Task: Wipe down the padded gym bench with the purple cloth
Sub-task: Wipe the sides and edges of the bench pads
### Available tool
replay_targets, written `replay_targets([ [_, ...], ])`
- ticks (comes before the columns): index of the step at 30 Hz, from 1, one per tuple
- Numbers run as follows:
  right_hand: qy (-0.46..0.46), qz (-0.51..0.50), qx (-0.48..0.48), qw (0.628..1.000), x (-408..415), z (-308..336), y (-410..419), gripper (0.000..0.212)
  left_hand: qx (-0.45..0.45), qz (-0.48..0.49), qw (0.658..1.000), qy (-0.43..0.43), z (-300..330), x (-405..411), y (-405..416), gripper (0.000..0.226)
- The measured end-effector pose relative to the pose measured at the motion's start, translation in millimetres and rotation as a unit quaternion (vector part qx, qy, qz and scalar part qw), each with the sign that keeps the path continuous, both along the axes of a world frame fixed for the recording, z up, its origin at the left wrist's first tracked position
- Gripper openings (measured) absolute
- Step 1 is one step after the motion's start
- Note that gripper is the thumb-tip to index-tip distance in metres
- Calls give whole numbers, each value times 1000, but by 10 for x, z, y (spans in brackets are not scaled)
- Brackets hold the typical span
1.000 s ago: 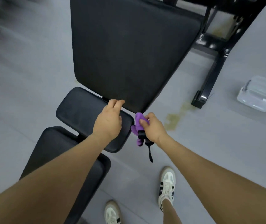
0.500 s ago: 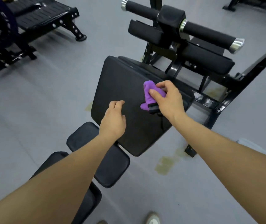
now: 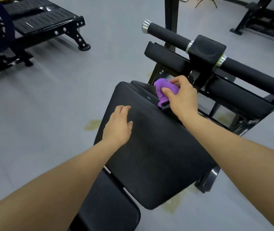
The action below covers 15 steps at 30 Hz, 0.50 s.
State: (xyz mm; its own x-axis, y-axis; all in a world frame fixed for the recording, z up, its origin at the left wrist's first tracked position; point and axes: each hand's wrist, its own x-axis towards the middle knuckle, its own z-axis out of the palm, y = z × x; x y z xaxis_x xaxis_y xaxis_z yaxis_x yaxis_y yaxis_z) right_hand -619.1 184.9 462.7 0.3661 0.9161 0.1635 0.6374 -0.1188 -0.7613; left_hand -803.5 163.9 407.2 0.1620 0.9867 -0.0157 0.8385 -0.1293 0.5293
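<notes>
Where the frame begins at its lower edge, a small black padded seat section (image 3: 109,209) is seen, partly crossed by the left forearm. Beyond it, the large black padded bench backrest (image 3: 157,155) is tilted away towards its far end. The left hand (image 3: 118,125) is laid on the near left part of this pad, its fingers loosely bent and nothing held in them. Farther up, at the far right corner of the same pad, the bunched purple cloth (image 3: 163,88) is gripped by the right hand (image 3: 181,99), with the thumb pressed across its front; a black strip (image 3: 165,107) is held under the cloth, touching the pad. Behind the cloth, black foam rollers with silver end caps (image 3: 164,34) are mounted on a black steel frame. Across the grey floor (image 3: 49,97) to the far left, a black ribbed machine platform (image 3: 41,19) is seen
</notes>
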Motion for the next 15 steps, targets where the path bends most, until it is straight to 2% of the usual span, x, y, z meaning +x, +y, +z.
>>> replay_targets([
  [3, -11, 20, -31, 999, -137, -153, 331, 29, 22, 4, 1000, 8, 4, -65, 445, 48],
  [4, -44, 29, -47, 997, -156, -231, 389, 30, 23, 6, 1000, 9, -4, -82, 575, 48],
  [7, -235, 60, -90, 966, -89, -454, 346, 33, 14, 9, 1000, 2, -47, -99, 881, 50],
  [8, -260, 70, -99, 958, -30, -507, 290, 36, 11, 8, 1000, -2, -59, -91, 958, 52],
  [12, -211, 134, -133, 959, 193, -557, 174, 46, -29, -21, 999, 8, -158, -72, 1131, 57],
  [15, -230, 144, -125, 954, 95, -572, 267, 41, -38, -41, 998, 12, -251, -64, 1135, 58],
])
